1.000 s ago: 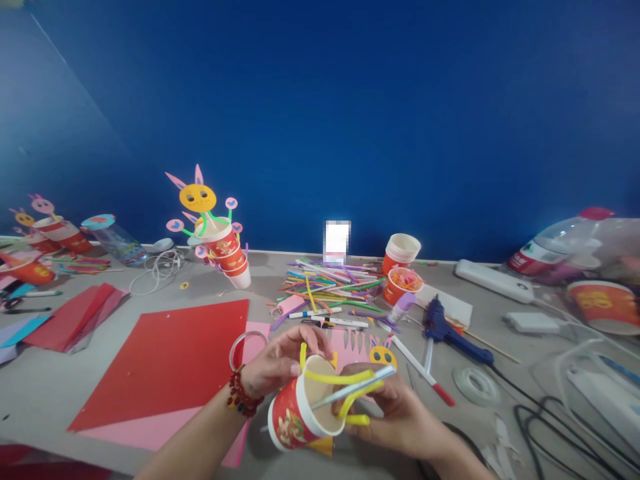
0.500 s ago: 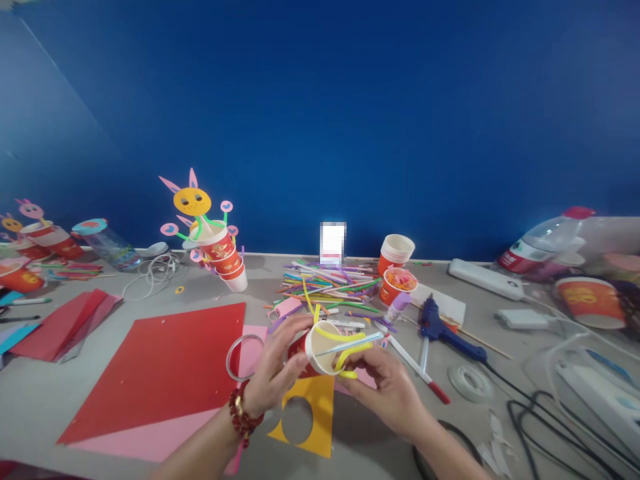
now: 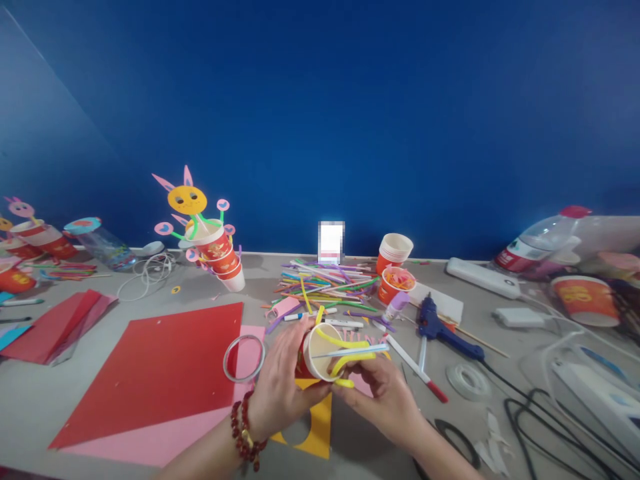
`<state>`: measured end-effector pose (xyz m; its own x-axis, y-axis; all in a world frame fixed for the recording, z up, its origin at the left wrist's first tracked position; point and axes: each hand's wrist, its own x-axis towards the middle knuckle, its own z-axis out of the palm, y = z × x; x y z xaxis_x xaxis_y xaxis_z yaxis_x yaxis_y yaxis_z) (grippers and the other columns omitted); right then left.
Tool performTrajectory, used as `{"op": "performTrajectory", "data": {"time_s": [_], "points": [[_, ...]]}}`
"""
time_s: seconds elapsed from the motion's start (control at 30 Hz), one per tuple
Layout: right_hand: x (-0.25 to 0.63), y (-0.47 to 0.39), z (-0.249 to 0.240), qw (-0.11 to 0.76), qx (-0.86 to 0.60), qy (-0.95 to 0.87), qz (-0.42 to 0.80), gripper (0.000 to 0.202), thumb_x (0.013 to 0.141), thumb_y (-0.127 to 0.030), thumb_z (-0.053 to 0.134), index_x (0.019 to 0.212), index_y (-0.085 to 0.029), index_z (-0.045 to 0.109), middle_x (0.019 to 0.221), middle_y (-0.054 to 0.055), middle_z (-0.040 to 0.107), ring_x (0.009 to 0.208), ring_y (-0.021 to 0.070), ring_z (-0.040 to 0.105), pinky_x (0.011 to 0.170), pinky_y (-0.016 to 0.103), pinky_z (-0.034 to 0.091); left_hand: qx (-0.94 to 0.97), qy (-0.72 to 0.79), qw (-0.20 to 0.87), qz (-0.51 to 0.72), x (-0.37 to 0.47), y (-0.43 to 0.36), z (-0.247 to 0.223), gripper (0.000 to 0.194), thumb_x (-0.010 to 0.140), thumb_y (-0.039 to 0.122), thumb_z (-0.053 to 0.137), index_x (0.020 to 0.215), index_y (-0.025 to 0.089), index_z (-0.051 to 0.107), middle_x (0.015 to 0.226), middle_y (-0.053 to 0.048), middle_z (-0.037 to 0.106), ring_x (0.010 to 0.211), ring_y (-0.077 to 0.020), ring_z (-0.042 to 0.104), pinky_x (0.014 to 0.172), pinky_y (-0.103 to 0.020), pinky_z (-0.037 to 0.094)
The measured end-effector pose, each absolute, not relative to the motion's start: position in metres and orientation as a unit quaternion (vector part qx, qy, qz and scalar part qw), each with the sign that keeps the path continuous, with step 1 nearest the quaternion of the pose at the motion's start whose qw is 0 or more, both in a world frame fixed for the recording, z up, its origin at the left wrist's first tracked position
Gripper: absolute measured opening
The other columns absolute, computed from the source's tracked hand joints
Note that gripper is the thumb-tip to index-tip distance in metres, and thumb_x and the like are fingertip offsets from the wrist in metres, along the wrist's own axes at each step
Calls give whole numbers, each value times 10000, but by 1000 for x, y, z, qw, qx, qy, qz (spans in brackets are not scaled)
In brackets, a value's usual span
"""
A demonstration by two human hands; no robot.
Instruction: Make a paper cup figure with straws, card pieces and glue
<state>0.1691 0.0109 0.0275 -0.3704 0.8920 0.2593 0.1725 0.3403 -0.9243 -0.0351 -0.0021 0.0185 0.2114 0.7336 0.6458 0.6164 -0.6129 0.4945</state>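
Note:
My left hand is wrapped around a red and white paper cup, whose open mouth is tilted toward me and to the right. Bent yellow pipe cleaners come out past its rim, and another yellow piece stands up at the rim's top. A pale blue-white stick sticks out of the mouth. With fingertips pinched, my right hand grips a yellow pipe cleaner close to the lower rim. Beneath the cup lies yellow paper with a round hole cut out.
Red paper and a tape ring lie left. A pile of pipe cleaners spreads behind the cup. On the right are a blue glue gun, clear tape and cables. A decorated cup figure stands back left.
My left hand has shifted its hold, its thumb moving down under the cup toward my right fingers. The cup mouth has turned slightly. My right hand keeps the yellow pipe cleaner pinched.

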Motion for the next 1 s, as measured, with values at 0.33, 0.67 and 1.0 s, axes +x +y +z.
{"op": "performTrajectory", "data": {"time_s": [0.33,0.67,1.0], "points": [[169,10,28,422,-340,-702,463,138,848,-308,710,940,-209,685,874,61,729,816,206,697,753,284,550,775,442,71,446,-37,-1,15,1051,778,454,768,1559,214,107,1369,-190,575,1263,-347,572,1012,-486,514],[167,8,44,425,-318,-751,392,162,870,-313,690,980,-204,642,871,57,713,777,183,675,718,259,536,746,439,116,488,-32,0,21,1040,771,501,761,1545,229,121,1328,-180,604,1219,-345,606,995,-481,516],[166,2,44,443,-330,-749,366,153,922,-280,624,1062,-220,606,1037,86,699,823,178,681,748,253,543,729,476,48,490,-32,1,7,1051,759,489,778,1542,192,144,1358,-205,585,1262,-354,573,993,-492,518]]}}
